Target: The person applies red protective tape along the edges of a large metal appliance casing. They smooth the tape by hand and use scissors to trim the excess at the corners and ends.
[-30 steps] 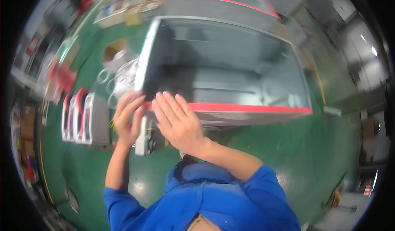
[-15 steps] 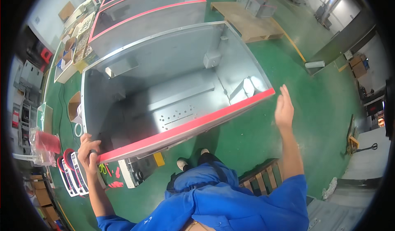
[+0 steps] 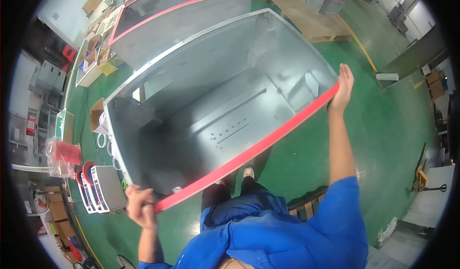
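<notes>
A large grey metal cabinet box point(image 3: 230, 106) lies in front of me with its open side up, turned at a slant. Red strip point(image 3: 254, 150) runs along its near rim; the other rims are bare metal. At the near left corner my left hand point(image 3: 140, 206) grips the edge, fingers curled over it. On the near right corner rests my right hand point(image 3: 341, 92), its fingers stretched up along the outer side and the palm against the corner. Rows of small holes point(image 3: 227, 130) and a slot show inside the box. What supports the box underneath is hidden.
Beyond stand more grey boxes with red-edged rims point(image 3: 191, 22). A wooden pallet point(image 3: 311, 17) lies at the far right. Parts bins point(image 3: 93, 60) line the far left, and white-and-grey machines point(image 3: 103, 187) stand at left. Slatted wood point(image 3: 309, 206) is by my right side.
The box has turned, its right end swinging away and its near left corner coming closer to me. My right hand, apart from the corner before, now touches it. My left hand moved nearer with its corner.
</notes>
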`<action>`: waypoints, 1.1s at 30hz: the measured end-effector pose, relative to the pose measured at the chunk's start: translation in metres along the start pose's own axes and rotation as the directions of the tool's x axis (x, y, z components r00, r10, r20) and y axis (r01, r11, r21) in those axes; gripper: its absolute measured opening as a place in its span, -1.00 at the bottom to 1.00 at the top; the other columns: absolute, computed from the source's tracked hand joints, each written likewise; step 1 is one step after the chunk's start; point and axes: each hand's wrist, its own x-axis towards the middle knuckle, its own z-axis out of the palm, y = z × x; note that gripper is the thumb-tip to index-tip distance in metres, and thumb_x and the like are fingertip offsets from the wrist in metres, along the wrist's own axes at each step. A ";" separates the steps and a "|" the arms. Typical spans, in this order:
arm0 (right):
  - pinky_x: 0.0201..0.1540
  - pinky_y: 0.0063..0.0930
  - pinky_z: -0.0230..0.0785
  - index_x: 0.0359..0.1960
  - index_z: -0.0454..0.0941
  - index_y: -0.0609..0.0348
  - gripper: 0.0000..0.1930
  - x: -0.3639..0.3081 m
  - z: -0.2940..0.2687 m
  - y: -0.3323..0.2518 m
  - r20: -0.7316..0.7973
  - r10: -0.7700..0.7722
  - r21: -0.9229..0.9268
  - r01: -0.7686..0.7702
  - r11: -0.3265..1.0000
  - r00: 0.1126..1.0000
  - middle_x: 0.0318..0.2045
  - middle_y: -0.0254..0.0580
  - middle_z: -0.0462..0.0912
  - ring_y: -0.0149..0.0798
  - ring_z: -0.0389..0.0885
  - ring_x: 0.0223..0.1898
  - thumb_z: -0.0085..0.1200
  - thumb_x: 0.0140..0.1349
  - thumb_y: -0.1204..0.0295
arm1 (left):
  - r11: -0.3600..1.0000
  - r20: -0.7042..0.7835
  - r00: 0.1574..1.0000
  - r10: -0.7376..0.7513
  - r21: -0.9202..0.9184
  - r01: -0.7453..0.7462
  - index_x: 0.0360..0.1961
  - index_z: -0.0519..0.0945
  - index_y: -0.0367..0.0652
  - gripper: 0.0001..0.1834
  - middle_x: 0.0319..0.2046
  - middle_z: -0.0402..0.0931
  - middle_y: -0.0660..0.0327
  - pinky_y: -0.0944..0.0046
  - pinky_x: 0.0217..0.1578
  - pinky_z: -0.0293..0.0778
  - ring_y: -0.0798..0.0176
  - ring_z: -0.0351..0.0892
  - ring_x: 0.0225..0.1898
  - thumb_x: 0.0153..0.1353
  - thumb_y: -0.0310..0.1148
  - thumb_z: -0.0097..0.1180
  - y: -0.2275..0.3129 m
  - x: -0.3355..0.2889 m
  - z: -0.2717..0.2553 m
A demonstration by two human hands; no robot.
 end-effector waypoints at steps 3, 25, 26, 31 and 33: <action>0.27 -0.40 -0.15 0.20 0.06 0.33 -0.48 0.017 0.004 0.004 -0.086 0.223 -0.032 -0.227 0.973 0.971 0.20 0.00 0.16 -0.16 0.08 0.25 -0.28 0.28 0.28 | 0.999 0.135 0.991 -0.012 -0.031 0.016 -0.26 0.51 -0.30 -0.53 -0.69 0.40 0.23 0.03 -0.08 0.16 0.24 0.38 -0.46 0.24 -0.09 -0.27 0.039 -0.007 0.021; 0.31 -0.24 -0.35 0.26 -0.24 0.40 -0.22 -0.519 0.131 -0.134 -0.042 0.311 -0.263 -0.311 0.913 0.949 0.28 0.21 -0.16 -0.01 -0.20 0.33 -0.01 0.11 0.44 | 0.633 0.440 0.487 0.755 -0.294 -0.716 -0.34 0.56 -0.20 -0.44 -0.61 0.44 0.22 0.20 -0.40 0.24 0.14 0.39 -0.54 -0.25 0.05 0.27 -0.122 0.135 -0.019; 0.28 -0.30 -0.20 0.24 -0.06 0.31 -0.39 -0.535 0.130 -0.101 -0.202 0.488 -0.017 -0.502 0.865 0.849 0.25 0.00 0.01 -0.11 -0.04 0.28 -0.09 0.21 0.42 | 0.655 0.446 0.506 0.738 -0.294 -0.696 -0.36 0.56 -0.20 -0.45 -0.60 0.45 0.21 0.21 -0.40 0.25 0.13 0.39 -0.53 -0.26 0.05 0.27 -0.122 0.133 -0.017; 0.23 -0.23 -0.02 0.19 0.10 0.22 -0.33 -0.537 0.127 -0.011 -0.186 0.955 0.671 -0.680 0.294 0.230 0.21 0.01 0.11 -0.04 0.11 0.23 -0.10 0.14 0.04 | 0.662 0.392 0.545 0.741 -0.292 -0.690 -0.50 0.57 -0.20 -0.50 -0.61 0.47 0.20 0.22 -0.40 0.27 0.14 0.43 -0.52 -0.28 0.04 0.31 -0.109 0.126 -0.019; 0.24 -0.15 -0.05 0.20 0.10 0.16 -0.28 -0.534 0.136 0.016 -0.153 0.971 0.779 -0.581 0.234 0.186 0.22 0.00 0.09 -0.01 0.11 0.23 -0.16 0.10 -0.07 | 0.678 0.402 0.558 0.726 -0.283 -0.679 -0.56 0.54 -0.18 -0.52 -0.63 0.46 0.20 0.22 -0.39 0.29 0.14 0.43 -0.53 -0.30 0.04 0.32 -0.105 0.119 -0.023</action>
